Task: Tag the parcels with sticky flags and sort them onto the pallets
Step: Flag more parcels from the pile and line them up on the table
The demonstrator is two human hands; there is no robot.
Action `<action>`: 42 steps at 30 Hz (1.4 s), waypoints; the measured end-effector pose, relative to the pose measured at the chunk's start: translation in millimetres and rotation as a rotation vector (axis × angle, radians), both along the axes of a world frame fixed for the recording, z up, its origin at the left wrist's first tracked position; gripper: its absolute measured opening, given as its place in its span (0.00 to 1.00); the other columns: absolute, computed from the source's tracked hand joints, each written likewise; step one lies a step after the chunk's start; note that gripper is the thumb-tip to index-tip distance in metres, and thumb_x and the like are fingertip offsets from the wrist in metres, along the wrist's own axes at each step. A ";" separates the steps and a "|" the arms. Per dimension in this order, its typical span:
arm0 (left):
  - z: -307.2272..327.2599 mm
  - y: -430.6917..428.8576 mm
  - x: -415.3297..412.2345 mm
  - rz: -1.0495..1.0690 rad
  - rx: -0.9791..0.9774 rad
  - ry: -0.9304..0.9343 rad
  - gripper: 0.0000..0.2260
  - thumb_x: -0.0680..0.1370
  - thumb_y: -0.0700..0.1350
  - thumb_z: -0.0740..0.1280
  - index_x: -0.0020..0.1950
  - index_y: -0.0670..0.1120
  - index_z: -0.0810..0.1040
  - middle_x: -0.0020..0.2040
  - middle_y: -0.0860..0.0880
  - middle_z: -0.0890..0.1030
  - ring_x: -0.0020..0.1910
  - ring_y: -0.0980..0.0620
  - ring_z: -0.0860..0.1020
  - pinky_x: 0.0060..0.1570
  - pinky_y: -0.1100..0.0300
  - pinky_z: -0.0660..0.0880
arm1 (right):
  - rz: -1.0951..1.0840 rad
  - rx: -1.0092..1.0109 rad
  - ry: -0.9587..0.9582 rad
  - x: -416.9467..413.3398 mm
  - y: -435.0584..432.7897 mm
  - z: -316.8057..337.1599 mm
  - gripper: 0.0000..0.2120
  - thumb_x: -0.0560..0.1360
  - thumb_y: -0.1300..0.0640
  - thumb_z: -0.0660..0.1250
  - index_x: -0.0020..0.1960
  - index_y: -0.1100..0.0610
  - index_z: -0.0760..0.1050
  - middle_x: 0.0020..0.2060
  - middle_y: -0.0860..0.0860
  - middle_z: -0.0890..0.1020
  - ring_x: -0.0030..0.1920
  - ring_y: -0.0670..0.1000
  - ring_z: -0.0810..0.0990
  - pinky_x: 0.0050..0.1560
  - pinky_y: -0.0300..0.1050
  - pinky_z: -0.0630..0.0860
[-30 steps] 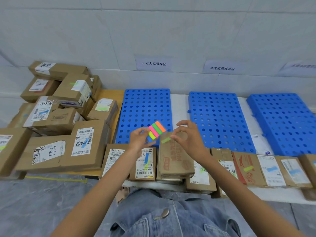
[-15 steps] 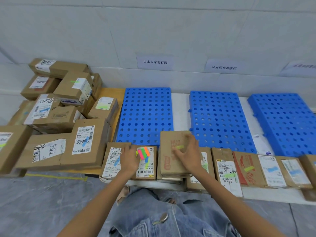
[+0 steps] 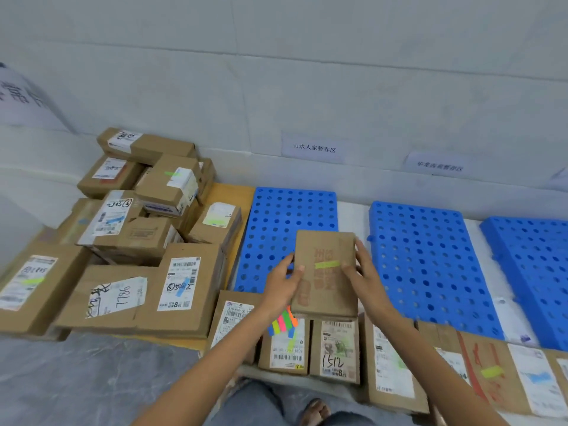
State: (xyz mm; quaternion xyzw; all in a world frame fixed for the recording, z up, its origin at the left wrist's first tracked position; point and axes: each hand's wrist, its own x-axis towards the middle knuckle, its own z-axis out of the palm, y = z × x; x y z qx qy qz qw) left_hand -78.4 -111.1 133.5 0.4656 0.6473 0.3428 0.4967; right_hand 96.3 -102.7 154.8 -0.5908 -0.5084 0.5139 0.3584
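Observation:
A flat brown parcel (image 3: 325, 290) with red print carries a green sticky flag (image 3: 327, 265) across its top. I hold it between both hands, lifted above the front row and reaching over the near edge of the left blue pallet (image 3: 276, 222). My left hand (image 3: 281, 287) grips its left edge, and the pad of coloured sticky flags (image 3: 282, 324) sticks out below that hand. My right hand (image 3: 365, 278) grips the right edge. The middle pallet (image 3: 424, 259) and the right pallet (image 3: 534, 265) lie bare.
A row of flat parcels (image 3: 338, 348) runs along the near edge, several with flags. A pile of cardboard boxes (image 3: 147, 241) fills the left side. Paper labels (image 3: 313, 147) hang on the wall behind the pallets.
The flag was pressed onto the parcel. My left hand came over from the labelled parcel with the flag pad, and both hands lifted the parcel forward toward the left pallet.

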 end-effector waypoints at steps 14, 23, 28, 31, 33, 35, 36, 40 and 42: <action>57.0 236.4 -224.5 0.131 -0.015 0.259 0.12 0.81 0.46 0.58 0.59 0.42 0.77 0.56 0.46 0.79 0.56 0.46 0.76 0.55 0.56 0.71 | -0.039 -0.298 0.286 -235.4 238.1 42.1 0.16 0.79 0.59 0.61 0.63 0.45 0.64 0.45 0.46 0.76 0.43 0.48 0.77 0.39 0.46 0.75; 3.8 324.8 -278.1 -0.184 -0.094 0.439 0.16 0.80 0.38 0.56 0.68 0.36 0.65 0.64 0.37 0.71 0.61 0.40 0.73 0.56 0.53 0.70 | -0.116 -0.233 0.076 -310.8 337.0 -34.0 0.26 0.75 0.71 0.56 0.70 0.54 0.66 0.60 0.54 0.75 0.53 0.52 0.76 0.41 0.44 0.76; -15.4 333.1 -280.7 -0.322 -0.072 0.528 0.26 0.78 0.34 0.59 0.75 0.39 0.56 0.77 0.42 0.51 0.72 0.44 0.63 0.69 0.55 0.64 | -0.039 -0.094 -0.085 -321.5 329.9 -61.7 0.25 0.74 0.75 0.56 0.70 0.60 0.65 0.67 0.54 0.70 0.64 0.50 0.70 0.60 0.39 0.69; 3.1 332.8 -285.5 -0.276 0.139 0.413 0.18 0.80 0.37 0.59 0.70 0.42 0.66 0.70 0.45 0.66 0.68 0.48 0.68 0.66 0.60 0.63 | 0.000 -0.008 -0.256 -334.7 329.7 -66.5 0.23 0.74 0.73 0.56 0.67 0.60 0.68 0.65 0.55 0.73 0.64 0.51 0.70 0.63 0.39 0.66; 26.0 340.4 -307.7 -0.137 0.300 0.336 0.16 0.79 0.36 0.58 0.67 0.42 0.71 0.67 0.45 0.72 0.67 0.49 0.69 0.66 0.62 0.62 | -0.042 0.110 -0.308 -349.6 336.3 -60.2 0.20 0.74 0.74 0.55 0.63 0.62 0.72 0.59 0.55 0.76 0.59 0.50 0.72 0.60 0.35 0.65; 43.8 350.8 -351.1 0.074 0.445 0.305 0.15 0.78 0.34 0.58 0.63 0.42 0.74 0.63 0.46 0.75 0.64 0.51 0.71 0.64 0.63 0.63 | -0.063 0.135 -0.142 -370.4 346.8 -47.4 0.17 0.74 0.75 0.55 0.58 0.64 0.74 0.52 0.54 0.78 0.56 0.53 0.74 0.60 0.41 0.68; 47.6 355.6 -378.5 0.191 0.503 0.325 0.16 0.77 0.33 0.58 0.62 0.43 0.75 0.62 0.46 0.75 0.63 0.51 0.72 0.63 0.64 0.63 | -0.029 0.132 -0.099 -381.1 354.9 -42.3 0.15 0.75 0.74 0.56 0.57 0.64 0.74 0.50 0.54 0.78 0.54 0.55 0.75 0.58 0.44 0.71; 21.5 367.4 -506.7 0.525 0.361 0.569 0.20 0.76 0.33 0.59 0.68 0.41 0.68 0.68 0.42 0.69 0.68 0.45 0.66 0.67 0.56 0.62 | 0.090 -0.166 -0.191 -425.4 390.3 -38.3 0.13 0.77 0.63 0.60 0.60 0.58 0.75 0.49 0.55 0.79 0.47 0.53 0.77 0.44 0.41 0.71; -5.9 368.9 -559.4 0.517 0.135 0.591 0.22 0.76 0.37 0.60 0.70 0.37 0.64 0.69 0.37 0.66 0.69 0.39 0.64 0.68 0.50 0.62 | 0.104 -0.269 -0.153 -446.2 398.6 -43.8 0.10 0.77 0.62 0.61 0.54 0.58 0.77 0.45 0.58 0.78 0.41 0.54 0.75 0.41 0.44 0.70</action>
